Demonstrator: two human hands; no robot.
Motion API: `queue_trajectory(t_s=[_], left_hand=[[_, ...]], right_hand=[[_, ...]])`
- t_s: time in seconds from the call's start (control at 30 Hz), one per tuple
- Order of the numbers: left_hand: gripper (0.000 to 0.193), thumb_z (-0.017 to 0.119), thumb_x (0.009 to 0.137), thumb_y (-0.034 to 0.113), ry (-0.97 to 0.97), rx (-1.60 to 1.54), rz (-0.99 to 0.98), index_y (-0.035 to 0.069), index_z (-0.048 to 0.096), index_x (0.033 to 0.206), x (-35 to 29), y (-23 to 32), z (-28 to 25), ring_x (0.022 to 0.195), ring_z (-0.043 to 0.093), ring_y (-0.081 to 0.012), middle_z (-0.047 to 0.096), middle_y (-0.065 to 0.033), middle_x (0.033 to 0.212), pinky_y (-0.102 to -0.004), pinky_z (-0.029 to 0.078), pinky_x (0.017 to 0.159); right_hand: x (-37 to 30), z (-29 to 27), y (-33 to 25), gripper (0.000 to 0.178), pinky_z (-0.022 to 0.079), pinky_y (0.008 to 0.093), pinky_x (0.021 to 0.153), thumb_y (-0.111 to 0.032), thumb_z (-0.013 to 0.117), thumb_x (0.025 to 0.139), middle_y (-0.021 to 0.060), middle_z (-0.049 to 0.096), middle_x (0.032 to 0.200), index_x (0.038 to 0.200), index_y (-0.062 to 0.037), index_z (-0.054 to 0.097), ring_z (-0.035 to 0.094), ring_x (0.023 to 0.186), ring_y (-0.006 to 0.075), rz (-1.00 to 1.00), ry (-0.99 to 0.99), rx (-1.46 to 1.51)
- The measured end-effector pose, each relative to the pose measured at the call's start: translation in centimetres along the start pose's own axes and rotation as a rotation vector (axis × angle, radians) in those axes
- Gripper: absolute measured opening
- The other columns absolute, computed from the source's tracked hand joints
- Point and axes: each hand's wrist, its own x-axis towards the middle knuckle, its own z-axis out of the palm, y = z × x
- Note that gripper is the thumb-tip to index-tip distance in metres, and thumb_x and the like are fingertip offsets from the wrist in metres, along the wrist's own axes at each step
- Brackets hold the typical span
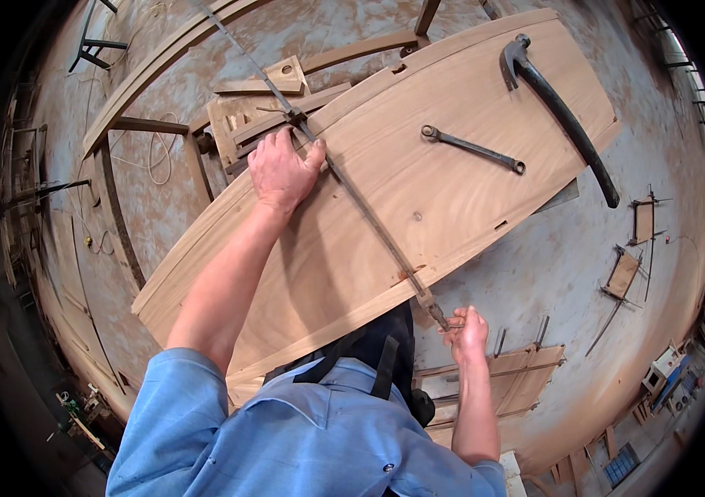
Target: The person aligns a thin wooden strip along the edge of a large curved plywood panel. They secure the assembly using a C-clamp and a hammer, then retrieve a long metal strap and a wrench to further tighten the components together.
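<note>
A long bar clamp [361, 199] lies slantwise across a wide wooden panel [369, 157] with curved long edges. My left hand [284, 174] is closed at the panel's far edge, beside the clamp's sliding jaw [294, 116], with the thumb against the bar; its fingertips are partly hidden. Just past the near edge, my right hand [468, 331] pinches the small cross handle at the clamp's screw end [435, 311]. On the panel to the right rest a double-ended wrench [473, 151] and a claw hammer [564, 116], whose dark handle sticks out over the edge.
Beyond the panel are wooden scraps [261, 112] and a curved wooden frame [149, 83]. More clamped wooden pieces [622, 273] lie on the stained floor [526, 273] to the right. Another clamped panel [526, 377] is low, near my right forearm.
</note>
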Motion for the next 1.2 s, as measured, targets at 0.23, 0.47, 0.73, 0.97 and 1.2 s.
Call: queue_trajectory(t_s=[0.23, 0.47, 0.73, 0.97, 1.2], left_hand=[[0.059, 0.064, 0.076, 0.051, 0.084, -0.038, 0.044, 0.001, 0.063, 0.107, -0.1, -0.2, 0.3, 0.095, 0.058, -0.0309, 0.063, -0.0158, 0.095, -0.0442, 0.042, 0.086], [0.053, 0.067, 0.073, 0.049, 0.101, -0.043, 0.014, 0.003, 0.064, 0.098, 0.0, 0.2, -0.1, 0.089, 0.06, -0.0293, 0.063, -0.013, 0.089, -0.0444, 0.043, 0.08], [0.057, 0.064, 0.075, 0.052, 0.035, -0.063, -0.016, 0.002, 0.065, 0.102, -0.2, -0.1, -0.7, 0.093, 0.06, -0.029, 0.064, -0.0145, 0.095, -0.0429, 0.044, 0.082], [0.054, 0.067, 0.072, 0.051, 0.107, -0.044, -0.013, 0.003, 0.065, 0.096, 0.0, 0.4, 0.2, 0.091, 0.06, -0.0293, 0.063, -0.0139, 0.09, -0.0441, 0.043, 0.08], [0.058, 0.064, 0.077, 0.05, 0.033, 0.0, -0.019, 0.001, 0.063, 0.109, -0.1, 0.3, 0.3, 0.1, 0.058, -0.031, 0.063, -0.0165, 0.101, -0.0446, 0.041, 0.088]], right_hand=[[5.5, -2.6, 0.1, 0.034, 0.03, 0.026, 0.038, -0.035, 0.042, 0.101, 0.0117, 0.059, 0.069, 0.099, -0.0028, 0.053, 0.059, 0.053, 0.0244, 0.712, -0.3, 0.14], [1.3, -1.7, 0.7, 0.033, 0.049, 0.0462, 0.07, -0.028, 0.057, 0.091, 0.0169, 0.063, 0.096, 0.111, -0.0013, 0.054, 0.063, 0.086, 0.0353, -0.275, 0.099, -0.553], [0.1, -0.7, 2.2, 0.039, 0.035, 0.0587, 0.105, -0.009, 0.081, 0.061, 0.0173, 0.059, 0.098, 0.089, -0.003, 0.054, 0.055, 0.104, 0.0394, -1.25, -0.102, -1.302], [1.9, -0.8, 2.2, 0.036, 0.045, 0.0507, 0.083, -0.014, 0.081, 0.06, 0.0117, 0.048, 0.067, 0.067, -0.005, 0.047, 0.051, 0.072, 0.035, -1.363, -0.143, -1.188], [2.4, -0.3, 2.9, 0.05, 0.044, 0.0494, 0.083, -0.043, 0.07, 0.079, 0.0111, 0.044, 0.063, 0.061, -0.0057, 0.042, 0.048, 0.069, 0.0333, -1.464, -0.06, -1.065]])
